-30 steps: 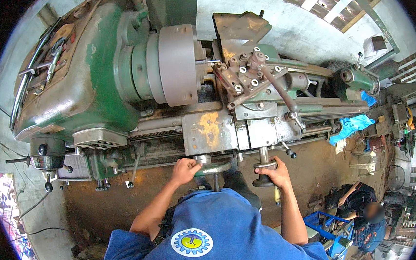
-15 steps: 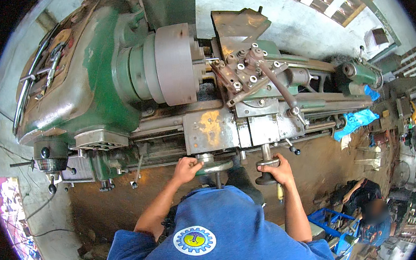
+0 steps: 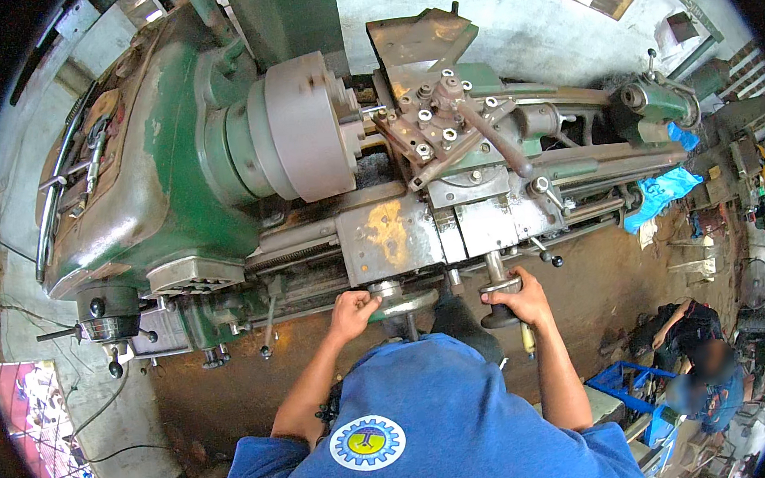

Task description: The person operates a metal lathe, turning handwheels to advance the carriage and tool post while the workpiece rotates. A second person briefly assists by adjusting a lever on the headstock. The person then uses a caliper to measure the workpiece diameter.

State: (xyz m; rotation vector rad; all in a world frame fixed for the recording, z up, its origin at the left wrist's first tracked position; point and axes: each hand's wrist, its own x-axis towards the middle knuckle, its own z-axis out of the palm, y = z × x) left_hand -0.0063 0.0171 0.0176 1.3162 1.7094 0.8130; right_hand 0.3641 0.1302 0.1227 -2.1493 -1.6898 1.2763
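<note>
My left hand point(image 3: 354, 315) is closed on the left rim of a large carriage handwheel point(image 3: 410, 303) at the front of a metal lathe. A short crank handle points from that wheel toward me. To the right, my right hand point(image 3: 527, 296) grips a smaller cross-slide handwheel point(image 3: 501, 311), its thumb over the rim. Beyond my hands is the worn carriage point(image 3: 389, 237), with a tool post point(image 3: 451, 112) and its long lever on top. The grey chuck point(image 3: 304, 128) faces the tool post from the left. A thin bright tool or workpiece shows between them.
The green headstock point(image 3: 165, 157) fills the left, with loose tools point(image 3: 93, 163) on its cover. At the far right stands the tailstock point(image 3: 659, 102), near a blue cloth point(image 3: 662, 196). Another person point(image 3: 696, 340) is at the lower right beside a blue frame point(image 3: 632, 386).
The whole view has shifted and tilted slightly, so the lathe now slopes more. Both hands stay on the same two handwheels.
</note>
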